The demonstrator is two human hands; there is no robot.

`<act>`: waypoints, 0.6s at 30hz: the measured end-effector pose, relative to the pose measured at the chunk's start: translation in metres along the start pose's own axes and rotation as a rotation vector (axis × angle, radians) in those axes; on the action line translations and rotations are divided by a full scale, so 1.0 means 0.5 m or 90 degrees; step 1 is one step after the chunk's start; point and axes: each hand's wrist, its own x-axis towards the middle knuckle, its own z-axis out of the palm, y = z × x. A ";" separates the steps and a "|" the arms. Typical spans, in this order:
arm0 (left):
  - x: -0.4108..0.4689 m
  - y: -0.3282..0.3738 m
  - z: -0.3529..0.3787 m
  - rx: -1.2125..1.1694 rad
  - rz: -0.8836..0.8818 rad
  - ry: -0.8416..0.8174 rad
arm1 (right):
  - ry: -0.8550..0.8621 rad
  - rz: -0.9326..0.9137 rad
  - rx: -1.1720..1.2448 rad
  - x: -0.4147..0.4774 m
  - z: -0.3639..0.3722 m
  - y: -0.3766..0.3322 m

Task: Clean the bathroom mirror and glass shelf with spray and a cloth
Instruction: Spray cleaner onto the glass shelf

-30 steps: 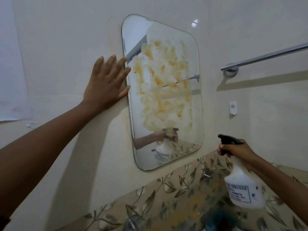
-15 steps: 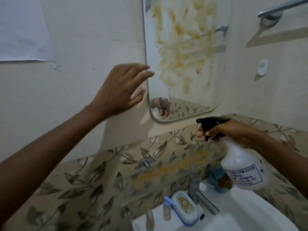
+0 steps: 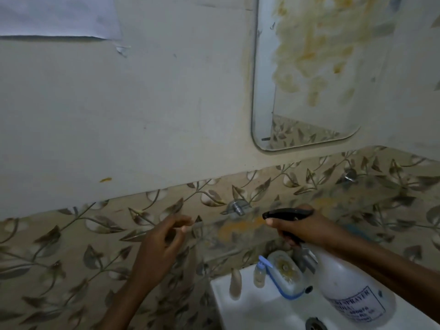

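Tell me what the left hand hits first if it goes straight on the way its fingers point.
Probably the glass shelf's edge: the left hand's fingers point right at it, though depth is unclear.

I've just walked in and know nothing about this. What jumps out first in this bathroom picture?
The yellow-brown smears across the mirror, at the upper right, catch the eye first. Below it, the right hand grips the black trigger of a white spray bottle above the white sink. The left hand hovers empty in front of the leaf-patterned tiles.
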 end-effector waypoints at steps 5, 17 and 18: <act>0.005 -0.021 0.029 -0.019 -0.021 -0.002 | -0.132 0.002 0.042 -0.018 -0.004 -0.003; 0.033 0.006 0.094 -0.062 0.028 -0.036 | 0.007 0.015 0.039 -0.016 -0.026 0.084; 0.037 0.011 0.097 -0.068 0.030 -0.035 | 0.025 0.016 0.023 -0.016 -0.035 0.087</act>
